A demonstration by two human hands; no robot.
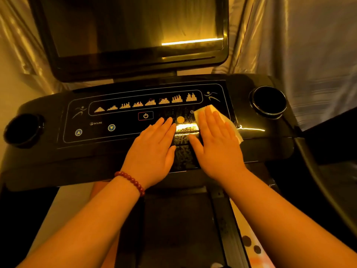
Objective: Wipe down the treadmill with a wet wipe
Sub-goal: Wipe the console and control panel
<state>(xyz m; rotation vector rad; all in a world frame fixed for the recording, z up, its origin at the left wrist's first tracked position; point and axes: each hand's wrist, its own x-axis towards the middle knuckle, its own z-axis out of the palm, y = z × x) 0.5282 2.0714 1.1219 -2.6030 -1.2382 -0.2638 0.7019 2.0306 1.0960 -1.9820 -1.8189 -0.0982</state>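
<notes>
Head view, from nearest: the dark treadmill belt (179, 219), then both hands flat on the glossy black treadmill console (48, 151). With fingers straight, the left hand (152, 149) holds nothing, while the right hand (216, 144) presses the white wet wipe (228, 120) onto the panel's right side. Only the wet patch (184, 136) between them looks wiped. The left buttons, round black cup holders (268, 101) and big dark screen (135, 31) probably remain, unobstructed.

A glossy black treadmill console (108, 151) spans the view. A white wet wipe (198, 116) lies flat on its right half.
</notes>
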